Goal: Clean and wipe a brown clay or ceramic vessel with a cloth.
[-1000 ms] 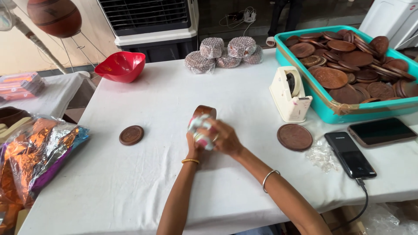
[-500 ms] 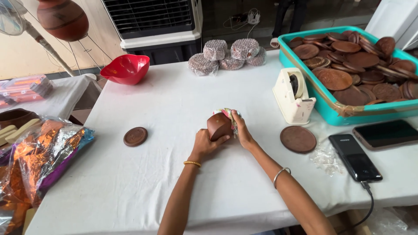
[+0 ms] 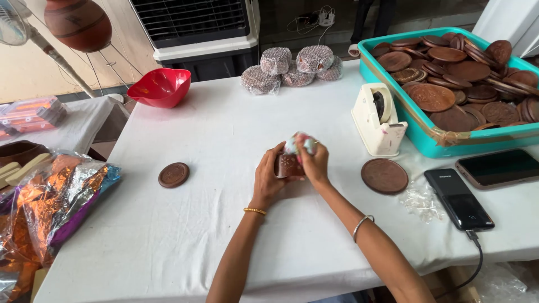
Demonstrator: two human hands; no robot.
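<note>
Gripping a small stack of round brown clay discs [image 3: 287, 166] on edge, my left hand [image 3: 268, 178] steadies it while my right hand [image 3: 314, 163] presses a pale cloth wad [image 3: 297, 143] against its top.

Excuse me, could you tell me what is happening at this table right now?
A person holds a small brown stack of round discs in both hands above the white table. The left hand grips its side; the right hand presses a pale patterned wrapping over its top. A loose small brown disc and a larger one lie on either side, a tape dispenser stands nearby, and a teal tray is heaped with more discs.
</note>
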